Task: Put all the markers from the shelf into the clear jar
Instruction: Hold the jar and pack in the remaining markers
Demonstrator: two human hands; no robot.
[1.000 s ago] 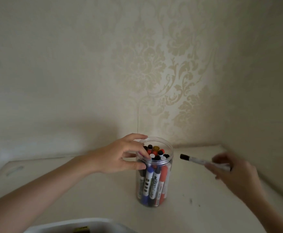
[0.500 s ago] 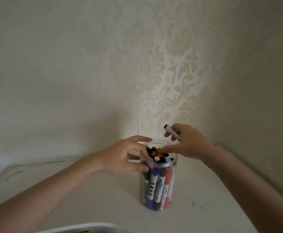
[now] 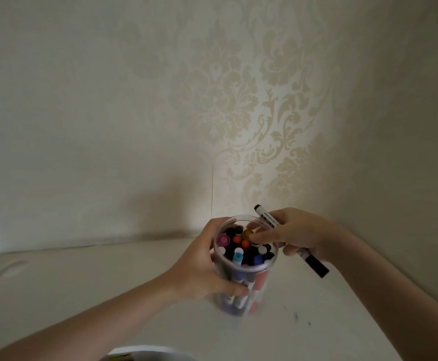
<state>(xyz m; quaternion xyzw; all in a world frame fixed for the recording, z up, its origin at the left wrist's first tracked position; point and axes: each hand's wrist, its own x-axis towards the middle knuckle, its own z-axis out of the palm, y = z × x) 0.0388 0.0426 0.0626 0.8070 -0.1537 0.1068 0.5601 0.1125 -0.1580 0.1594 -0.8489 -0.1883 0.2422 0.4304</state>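
While left hand (image 3: pixel 199 267) wraps the clear jar (image 3: pixel 244 269) on the shelf (image 3: pixel 82 282) to steady it, right hand (image 3: pixel 298 235) clamps a black marker (image 3: pixel 270 220), fingertips (image 3: pixel 254 238) nudging packed caps for room.

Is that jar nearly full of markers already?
Nearly full. The jar shows marker caps crowded across its open mouth, with one marker in the right hand outside.

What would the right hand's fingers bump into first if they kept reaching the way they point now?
Most likely the marker caps packed in the clear jar. The right hand, holding a black-capped marker, has fingertips over the open mouth, pointing toward the left hand gripping the jar; depth is unclear.
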